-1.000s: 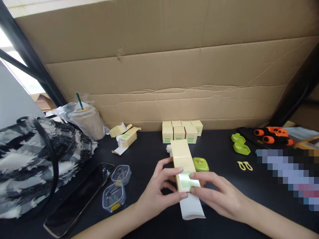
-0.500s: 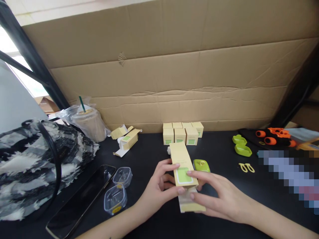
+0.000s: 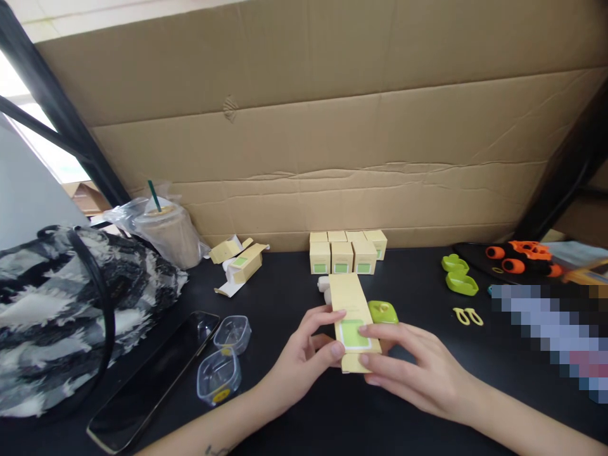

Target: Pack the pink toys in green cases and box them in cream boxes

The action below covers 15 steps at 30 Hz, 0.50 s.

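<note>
Both hands hold a long pale-yellow carton (image 3: 350, 309) with a green label, lying lengthwise on the black table (image 3: 418, 297). My left hand (image 3: 304, 358) grips its near left edge, thumb by the label. My right hand (image 3: 411, 367) covers the near right corner, fingers on the label. A lime-green lid (image 3: 382, 311) lies just right of the carton, and a small white piece (image 3: 323, 284) sits at its far left end.
Several small yellow boxes (image 3: 346, 251) stand by the cardboard wall (image 3: 332, 126). An opened carton (image 3: 240, 265), iced drink cup (image 3: 168, 231), patterned bag (image 3: 71, 310), phone (image 3: 152, 380) and two clear trays (image 3: 223, 361) lie left. Green lids (image 3: 458, 273), yellow clips (image 3: 468, 315) and orange parts (image 3: 520, 258) lie right.
The white flap that stuck out of the carton's near end has gone in, and the end now looks folded shut. Both hands stayed on the carton.
</note>
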Each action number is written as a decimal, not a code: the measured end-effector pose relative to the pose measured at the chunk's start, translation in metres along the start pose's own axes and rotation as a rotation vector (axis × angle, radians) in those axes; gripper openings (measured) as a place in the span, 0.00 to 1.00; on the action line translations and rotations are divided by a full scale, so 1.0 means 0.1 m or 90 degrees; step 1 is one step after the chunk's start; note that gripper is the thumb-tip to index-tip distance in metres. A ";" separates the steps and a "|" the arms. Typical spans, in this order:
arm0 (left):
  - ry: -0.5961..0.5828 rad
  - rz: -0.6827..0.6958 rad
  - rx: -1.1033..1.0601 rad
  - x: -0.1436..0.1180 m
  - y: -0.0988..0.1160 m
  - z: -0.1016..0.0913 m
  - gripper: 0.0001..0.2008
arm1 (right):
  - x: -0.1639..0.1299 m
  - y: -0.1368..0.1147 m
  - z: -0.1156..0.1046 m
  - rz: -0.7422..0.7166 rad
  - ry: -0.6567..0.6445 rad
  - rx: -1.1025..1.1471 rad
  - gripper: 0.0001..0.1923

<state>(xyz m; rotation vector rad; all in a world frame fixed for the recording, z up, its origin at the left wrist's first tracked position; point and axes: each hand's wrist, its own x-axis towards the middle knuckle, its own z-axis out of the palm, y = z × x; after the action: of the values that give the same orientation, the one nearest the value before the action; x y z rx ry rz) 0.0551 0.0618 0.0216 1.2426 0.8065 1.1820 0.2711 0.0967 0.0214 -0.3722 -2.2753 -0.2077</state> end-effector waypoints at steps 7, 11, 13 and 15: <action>-0.001 -0.041 -0.016 -0.01 -0.02 -0.01 0.20 | 0.00 0.01 -0.03 -0.007 -0.013 -0.011 0.09; -0.046 -0.011 -0.013 -0.02 -0.09 -0.05 0.29 | 0.02 0.01 -0.05 0.004 -0.014 0.027 0.10; -0.044 -0.006 0.000 -0.01 -0.10 -0.05 0.28 | 0.02 0.00 -0.04 0.019 -0.010 0.059 0.09; -0.039 -0.003 0.014 -0.01 -0.08 -0.05 0.25 | 0.03 0.00 -0.04 0.029 -0.008 0.079 0.08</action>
<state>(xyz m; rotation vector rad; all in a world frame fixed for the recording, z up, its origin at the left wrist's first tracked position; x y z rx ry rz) 0.0522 0.0626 0.0123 1.2882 0.7789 1.1281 0.2720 0.0959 0.0263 -0.3609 -2.2770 -0.0401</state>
